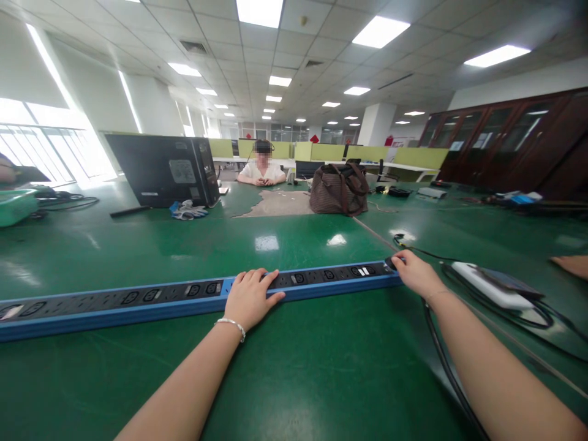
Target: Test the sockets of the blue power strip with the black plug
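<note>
Your left hand point(252, 297) lies palm down across a long blue-and-black power strip point(184, 299), fingers loosely spread over its top and thumb stretched along the near edge. Your right hand point(416, 269) is bent closed at the strip's right end, thumb and fingers pinching a dark end piece point(390, 264); its finer shape is hidden. The strip lies flat on a glossy green table point(316, 361), running from your right fingertips, under your left hand, and out of view to the left. A thick black cable point(443, 358) drops from beneath your right wrist toward you. Just right of that hand sits a white device point(491, 286) among dark cords, with another person's hand point(572, 266) farther right. Ahead and left of your left hand are crumpled gloves point(188, 210) beside a large black case point(168, 171). Beyond both hands stands a brown bag point(340, 190); a person in white point(261, 173) sits farther back.
</note>
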Demonstrator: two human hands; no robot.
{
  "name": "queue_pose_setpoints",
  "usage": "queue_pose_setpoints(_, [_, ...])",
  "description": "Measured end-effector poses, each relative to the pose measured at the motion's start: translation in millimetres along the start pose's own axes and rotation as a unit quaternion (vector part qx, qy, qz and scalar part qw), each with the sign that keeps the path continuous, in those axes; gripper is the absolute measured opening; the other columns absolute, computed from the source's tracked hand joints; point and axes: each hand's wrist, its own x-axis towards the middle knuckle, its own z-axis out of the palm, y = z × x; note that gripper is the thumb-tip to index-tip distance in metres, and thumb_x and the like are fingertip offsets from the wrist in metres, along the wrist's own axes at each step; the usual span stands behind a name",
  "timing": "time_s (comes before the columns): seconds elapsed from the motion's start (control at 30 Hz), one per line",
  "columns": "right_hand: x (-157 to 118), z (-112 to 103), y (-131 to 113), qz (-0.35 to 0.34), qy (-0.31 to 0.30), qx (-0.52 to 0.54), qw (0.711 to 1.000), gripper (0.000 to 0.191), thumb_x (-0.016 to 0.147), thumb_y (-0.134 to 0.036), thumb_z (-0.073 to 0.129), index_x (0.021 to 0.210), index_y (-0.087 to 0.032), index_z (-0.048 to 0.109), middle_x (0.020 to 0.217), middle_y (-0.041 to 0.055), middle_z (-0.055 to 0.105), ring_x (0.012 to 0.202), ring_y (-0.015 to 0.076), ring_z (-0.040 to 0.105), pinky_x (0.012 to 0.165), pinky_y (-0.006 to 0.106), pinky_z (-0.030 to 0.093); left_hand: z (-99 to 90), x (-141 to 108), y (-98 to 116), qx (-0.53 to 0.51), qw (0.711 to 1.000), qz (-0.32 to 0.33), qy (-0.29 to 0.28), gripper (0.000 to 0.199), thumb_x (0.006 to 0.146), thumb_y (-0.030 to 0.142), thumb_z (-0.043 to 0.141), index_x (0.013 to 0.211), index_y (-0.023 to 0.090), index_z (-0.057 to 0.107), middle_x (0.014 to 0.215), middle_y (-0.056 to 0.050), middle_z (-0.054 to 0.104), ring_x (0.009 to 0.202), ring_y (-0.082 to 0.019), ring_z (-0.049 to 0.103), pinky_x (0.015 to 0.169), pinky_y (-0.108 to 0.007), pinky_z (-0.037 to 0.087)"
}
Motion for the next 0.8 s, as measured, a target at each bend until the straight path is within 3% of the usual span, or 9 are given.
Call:
queue_pose_setpoints(0.3, [4.3,-3.7,-8.2,-0.040,-0.039,-0.074,0.996,0.031,0.083,-0.038,0.035,0.096,-0.022,0.058,0.084,0.0070,0.065,0.077,0.0210,0.059,0.064,0.027,0.038,0.9,-0.1,-0.3,-0.003,1.000,-0.003,-0.002,0.052,0.082,0.057,0.037,0.125,0.028,0.047,0.117,-0.006,0.056,0.108,-0.023,0.048,0.095,-0.038,0.031])
queue_pose_setpoints(0.8, [8.1,-6.8,-21.2,-0.034,-0.074,-0.115,0.990,0.031,0.085,-0.035,0.033,0.097,-0.019,0.056,0.086,0.0101,0.065,0.082,0.0217,0.060,0.067,0.028,0.039,-0.5,0.4,0.7,-0.009,1.000,-0.006,-0.004,0.052,0.082,0.056,0.038,0.125,0.029,0.048,0.116,-0.006,0.056,0.107,-0.023,0.049,0.094,-0.039,0.032])
